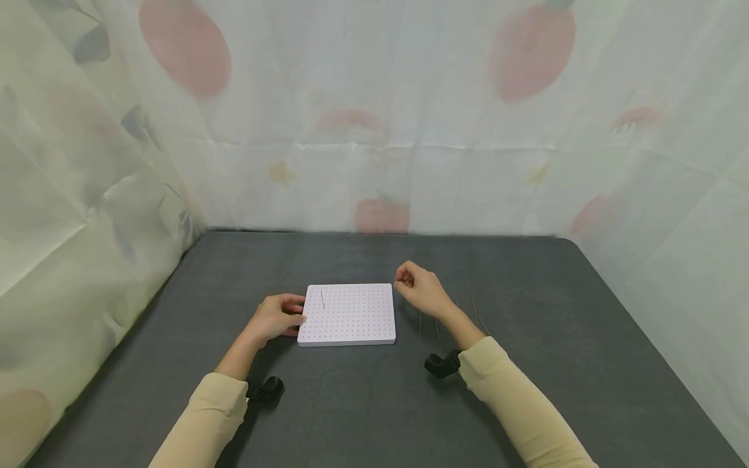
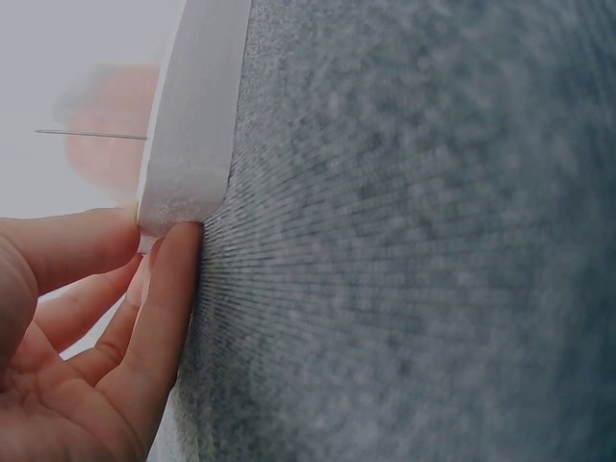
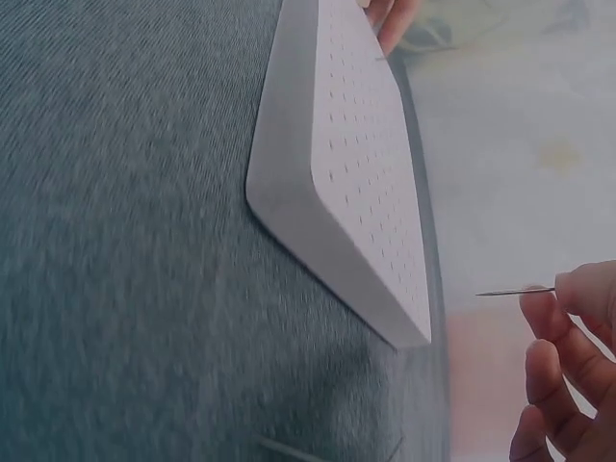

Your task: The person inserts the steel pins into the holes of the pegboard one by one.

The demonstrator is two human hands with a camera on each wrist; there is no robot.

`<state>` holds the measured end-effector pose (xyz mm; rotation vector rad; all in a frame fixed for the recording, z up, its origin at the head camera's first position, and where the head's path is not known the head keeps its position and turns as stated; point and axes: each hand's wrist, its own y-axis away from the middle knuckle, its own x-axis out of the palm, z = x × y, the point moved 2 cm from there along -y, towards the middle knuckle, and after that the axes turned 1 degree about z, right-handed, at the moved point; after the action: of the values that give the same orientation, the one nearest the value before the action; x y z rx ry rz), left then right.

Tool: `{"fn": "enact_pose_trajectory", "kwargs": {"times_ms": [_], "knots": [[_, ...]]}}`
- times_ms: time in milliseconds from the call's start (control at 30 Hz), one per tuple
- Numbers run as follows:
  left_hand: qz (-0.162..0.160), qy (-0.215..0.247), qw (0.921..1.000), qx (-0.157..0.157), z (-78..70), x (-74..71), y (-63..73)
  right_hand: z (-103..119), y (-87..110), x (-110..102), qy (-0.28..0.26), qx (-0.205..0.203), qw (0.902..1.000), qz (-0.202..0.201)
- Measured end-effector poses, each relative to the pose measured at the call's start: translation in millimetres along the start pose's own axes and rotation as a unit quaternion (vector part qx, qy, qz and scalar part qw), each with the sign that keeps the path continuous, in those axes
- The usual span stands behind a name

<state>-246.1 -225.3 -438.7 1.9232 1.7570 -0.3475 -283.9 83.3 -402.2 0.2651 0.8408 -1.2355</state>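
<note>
A flat white board with a grid of small holes lies on the table. One thin metal needle stands upright from its upper left part and shows again as a needle in the left wrist view. My left hand holds the board's left edge, thumb at the top edge and fingers against the side. Beyond the board's right far corner, my right hand is raised. In the right wrist view, its thumb and index finger pinch another needle, its pointed end sticking out.
Several loose needles, among them one needle and another needle, lie on the dark grey table right of the board, near and partly beneath my right forearm. A patterned curtain hangs behind the table and along both sides.
</note>
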Motion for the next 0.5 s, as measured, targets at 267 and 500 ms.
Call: {"fn": "enact_pose_trajectory", "kwargs": {"times_ms": [267,500], "knots": [[-0.001,0.0,1.0,0.004,-0.4,0.6,0.2,9,-3.4,13,-0.004,-0.002,1.0,-0.002],[-0.001,-0.005,1.0,0.003,-0.9,-0.3,0.4,17,-8.4,24,-0.004,-0.015,0.9997,-0.016]]}}
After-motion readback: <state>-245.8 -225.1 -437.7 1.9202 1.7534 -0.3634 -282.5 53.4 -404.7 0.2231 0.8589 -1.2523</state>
